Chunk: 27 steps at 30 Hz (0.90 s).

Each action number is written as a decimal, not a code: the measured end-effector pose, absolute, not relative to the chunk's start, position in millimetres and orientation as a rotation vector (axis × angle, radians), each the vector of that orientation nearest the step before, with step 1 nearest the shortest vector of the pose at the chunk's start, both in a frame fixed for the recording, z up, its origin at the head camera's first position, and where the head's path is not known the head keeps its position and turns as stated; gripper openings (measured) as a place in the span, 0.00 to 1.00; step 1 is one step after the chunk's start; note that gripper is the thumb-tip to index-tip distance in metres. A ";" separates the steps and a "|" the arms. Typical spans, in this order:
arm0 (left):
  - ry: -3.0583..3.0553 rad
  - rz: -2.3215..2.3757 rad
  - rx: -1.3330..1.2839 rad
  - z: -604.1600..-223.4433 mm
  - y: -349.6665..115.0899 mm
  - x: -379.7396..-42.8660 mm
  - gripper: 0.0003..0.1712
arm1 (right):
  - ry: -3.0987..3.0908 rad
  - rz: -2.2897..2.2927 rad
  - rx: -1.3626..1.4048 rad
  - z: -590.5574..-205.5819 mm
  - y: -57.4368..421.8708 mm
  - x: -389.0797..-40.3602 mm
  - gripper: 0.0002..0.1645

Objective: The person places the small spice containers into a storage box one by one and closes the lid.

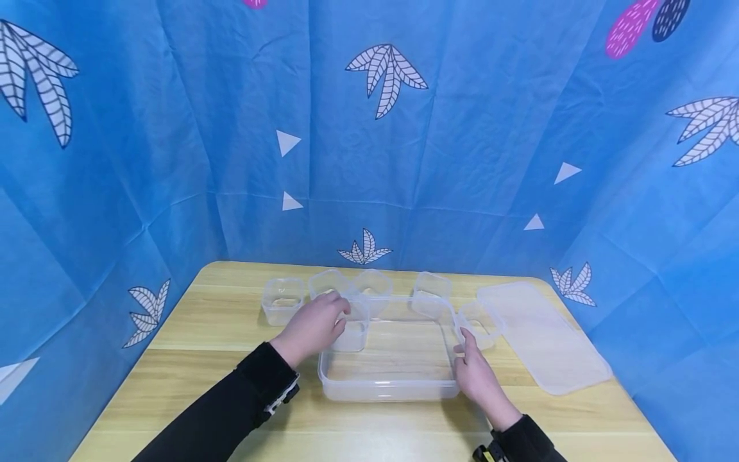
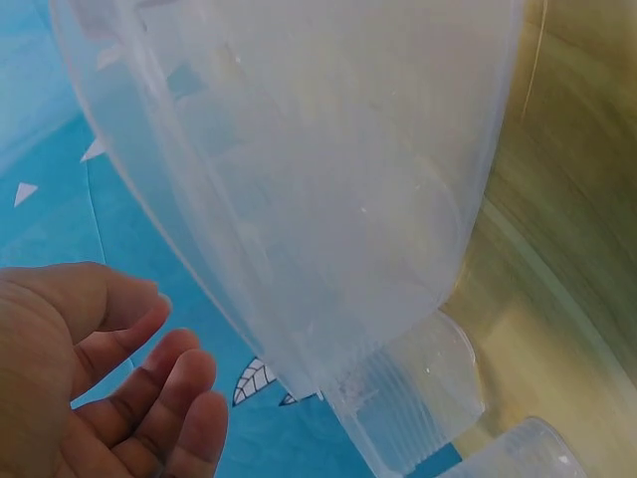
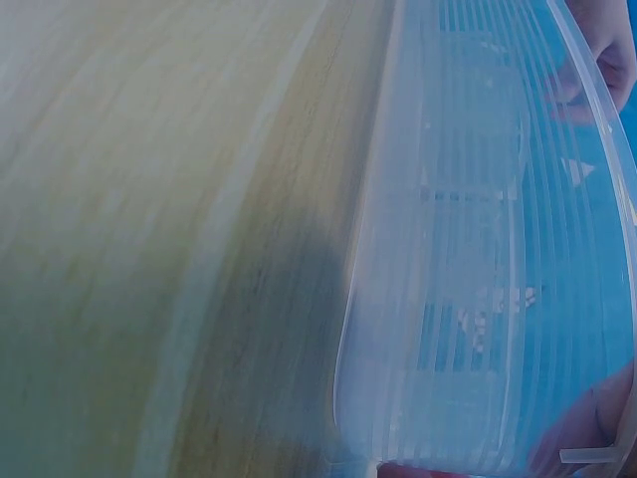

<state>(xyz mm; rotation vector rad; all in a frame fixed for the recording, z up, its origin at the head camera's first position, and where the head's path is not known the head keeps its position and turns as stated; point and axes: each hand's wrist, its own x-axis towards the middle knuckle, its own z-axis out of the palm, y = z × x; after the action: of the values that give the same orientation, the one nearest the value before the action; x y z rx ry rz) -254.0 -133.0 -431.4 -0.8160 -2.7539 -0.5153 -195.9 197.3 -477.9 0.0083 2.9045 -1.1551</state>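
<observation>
A large clear plastic box (image 1: 389, 390) stands open on the table. My right hand (image 1: 480, 378) holds its right side wall, thumb at the rim. In the right wrist view, part of that hand shows through the clear wall at the lower right. A small clear container (image 1: 353, 337) is inside the box at its left back corner. Just over this container is my left hand (image 1: 314, 324), its fingers loosely bent. The left wrist view shows that hand's fingers (image 2: 189, 398) apart from the box wall (image 2: 328, 179), with nothing between them.
Behind the box stand several small clear containers, among them one at the far left (image 1: 283, 313) and one at the back right (image 1: 433, 282). Another small container (image 1: 485, 333) is beside the box's right wall. A flat translucent lid (image 1: 548, 340) lies at the right. Blue curtain (image 1: 369, 160) surrounds the table.
</observation>
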 end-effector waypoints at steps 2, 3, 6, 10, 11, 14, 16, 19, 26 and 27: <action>-2.754 -0.512 -0.796 -430.5 -135.8 -255.3 0.08 | 2.907 -1.153 0.003 -478.1 197.0 -196.0 0.37; -2.755 -0.514 -0.785 -429.8 -137.2 -256.0 0.08 | 2.903 -1.157 0.003 -478.1 196.9 -196.0 0.37; -2.769 -0.513 -0.750 -428.0 -141.6 -258.3 0.10 | 2.911 -1.149 0.000 -478.0 196.9 -195.6 0.37; -2.764 -0.510 -0.721 -425.5 -146.9 -260.7 0.13 | 2.924 -1.133 -0.001 -478.1 196.9 -195.7 0.37; -2.761 -0.513 -0.715 -424.8 -148.2 -261.1 0.14 | 2.928 -1.129 -0.001 -478.1 196.8 -195.8 0.37; -2.757 -0.517 -0.693 -423.6 -152.0 -262.4 0.15 | 2.931 -1.121 0.001 -478.4 197.1 -196.3 0.37; -2.774 -0.527 -0.671 -423.2 -154.3 -263.0 0.16 | 2.933 -1.119 0.002 -478.6 197.4 -196.6 0.37; -2.790 -0.542 -0.635 -425.3 -158.5 -264.8 0.18 | 2.930 -1.126 0.005 -478.5 197.3 -196.3 0.37; -2.757 -0.524 -0.614 -431.0 -171.3 -270.5 0.19 | 2.920 -1.144 0.018 -478.7 196.2 -195.1 0.38; -2.760 -0.527 -0.607 -430.9 -173.0 -270.9 0.19 | 2.924 -1.140 0.016 -479.0 196.3 -195.2 0.38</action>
<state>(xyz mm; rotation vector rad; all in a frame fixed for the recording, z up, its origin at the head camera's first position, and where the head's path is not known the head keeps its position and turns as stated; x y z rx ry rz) -270.9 -173.0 -430.9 -0.6072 -2.7601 -0.5274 -195.2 196.3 -479.0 0.0159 2.9240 -1.1401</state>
